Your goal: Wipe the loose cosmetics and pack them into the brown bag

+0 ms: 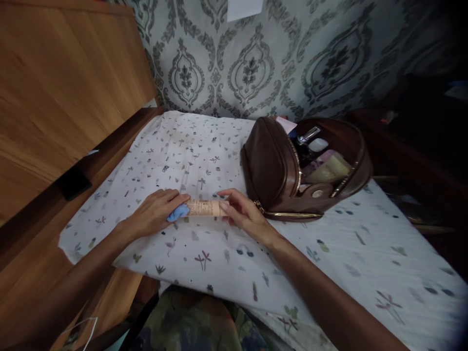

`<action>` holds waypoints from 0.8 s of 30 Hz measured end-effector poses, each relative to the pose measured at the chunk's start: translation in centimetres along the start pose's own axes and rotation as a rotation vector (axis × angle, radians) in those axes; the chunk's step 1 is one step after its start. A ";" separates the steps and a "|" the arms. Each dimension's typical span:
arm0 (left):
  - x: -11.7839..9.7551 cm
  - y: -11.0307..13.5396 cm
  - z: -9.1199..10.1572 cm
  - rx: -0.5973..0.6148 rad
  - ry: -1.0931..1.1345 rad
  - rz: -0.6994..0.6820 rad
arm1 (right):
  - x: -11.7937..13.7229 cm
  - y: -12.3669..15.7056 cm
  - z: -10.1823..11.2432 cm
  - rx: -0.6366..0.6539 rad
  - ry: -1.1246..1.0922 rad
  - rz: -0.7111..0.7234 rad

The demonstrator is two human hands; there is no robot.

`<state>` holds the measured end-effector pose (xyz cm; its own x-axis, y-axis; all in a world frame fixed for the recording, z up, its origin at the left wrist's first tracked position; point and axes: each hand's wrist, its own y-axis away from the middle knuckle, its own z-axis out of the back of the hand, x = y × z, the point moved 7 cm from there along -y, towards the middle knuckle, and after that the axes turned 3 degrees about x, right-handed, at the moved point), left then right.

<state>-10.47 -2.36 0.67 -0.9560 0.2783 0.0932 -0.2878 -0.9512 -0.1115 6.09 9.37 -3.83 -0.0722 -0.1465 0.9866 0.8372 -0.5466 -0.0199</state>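
A peach-coloured tube (204,207) with small printed text lies level between my two hands, over the patterned sheet (190,161). My left hand (158,208) is closed around its left end, with a crumpled blue cloth (178,213) bunched under the fingers. At the other end, my right hand (244,212) pinches the tube between thumb and fingers. Just beyond my right hand stands a brown leather bag (268,163), its gold zip undone. Inside it are a bottle with a silvery top (309,135), a white rounded item (318,145) and a yellowish packet (329,169).
A tall wooden panel (73,73) rises on the left, above a dark ledge holding a flat black object (74,183). Patterned wallpaper (250,68) backs the sheet. Dark furniture on the right is hard to make out.
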 end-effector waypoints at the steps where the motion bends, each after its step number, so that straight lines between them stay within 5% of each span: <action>1: -0.2 -0.1 0.1 -0.002 -0.017 -0.011 | -0.2 0.0 -0.1 0.008 0.009 -0.036; 5: -0.6 -0.5 0.6 -0.014 -0.059 -0.033 | -0.8 0.2 0.1 -0.029 -0.036 -0.146; 14: 0.2 -0.5 0.6 -0.037 -0.044 0.017 | 0.6 0.2 0.3 -0.047 -0.058 0.043; 24: -0.3 -1.1 0.9 -0.035 -0.114 -0.061 | -0.5 0.0 0.4 -0.045 -0.068 -0.120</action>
<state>-9.86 -1.53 1.64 -0.9245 0.3167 0.2120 -0.3489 -0.9272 -0.1364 6.38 9.76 -4.27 -0.1318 -0.0224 0.9910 0.7997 -0.5932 0.0930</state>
